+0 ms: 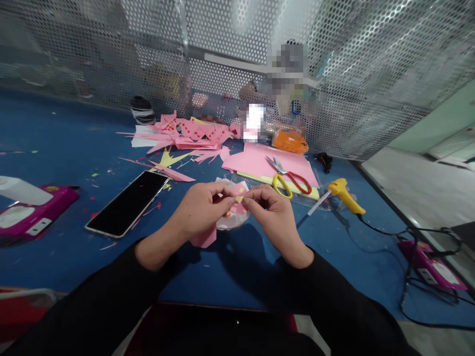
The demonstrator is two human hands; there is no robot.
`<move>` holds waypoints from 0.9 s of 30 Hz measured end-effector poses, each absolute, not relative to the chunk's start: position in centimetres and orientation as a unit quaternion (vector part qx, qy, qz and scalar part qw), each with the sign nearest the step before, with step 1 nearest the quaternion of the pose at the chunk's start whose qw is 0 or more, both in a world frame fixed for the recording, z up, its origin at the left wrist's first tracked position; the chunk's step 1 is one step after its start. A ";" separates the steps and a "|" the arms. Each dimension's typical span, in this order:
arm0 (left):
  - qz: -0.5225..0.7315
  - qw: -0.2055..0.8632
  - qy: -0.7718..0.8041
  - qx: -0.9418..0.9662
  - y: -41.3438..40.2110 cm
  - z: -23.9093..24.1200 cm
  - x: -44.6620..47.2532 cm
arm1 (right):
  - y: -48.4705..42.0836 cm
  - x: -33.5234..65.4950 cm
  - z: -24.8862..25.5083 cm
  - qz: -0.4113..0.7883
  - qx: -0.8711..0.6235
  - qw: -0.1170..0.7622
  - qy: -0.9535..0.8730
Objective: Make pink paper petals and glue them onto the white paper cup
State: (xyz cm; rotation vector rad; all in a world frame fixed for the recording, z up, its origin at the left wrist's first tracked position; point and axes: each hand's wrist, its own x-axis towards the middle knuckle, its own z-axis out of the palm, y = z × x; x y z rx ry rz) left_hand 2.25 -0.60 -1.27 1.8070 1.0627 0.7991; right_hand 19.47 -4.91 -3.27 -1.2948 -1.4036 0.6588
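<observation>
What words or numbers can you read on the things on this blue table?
Nothing here can be read.
Left magenta pack: white label, too blurred.
Right magenta pack: label too small.
Orange packet: print too blurred.
Phone: screen dark, no text.
Pink paper pinched by left hand and right hand: no writing visible.

Bare tabletop (55,138) lies open far left. A phone (128,202) sits just beside the left hand (200,210); scissors (287,178) and glue gun (345,195) crowd beyond the right hand (276,217); paper scraps (185,133) lie behind.
</observation>
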 end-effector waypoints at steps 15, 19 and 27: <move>0.436 0.335 0.505 0.666 0.1 0.6 0.7 | -4.1 19.4 -4.3 0.075 -0.522 0.511 -0.679; 0.439 0.332 0.508 0.663 0.3 0.5 0.7 | -3.8 19.3 -4.8 0.020 -0.528 0.431 -0.731; 0.396 0.340 0.450 0.725 -0.3 -0.7 1.3 | -4.8 19.8 -3.5 -0.009 -0.525 0.507 -0.683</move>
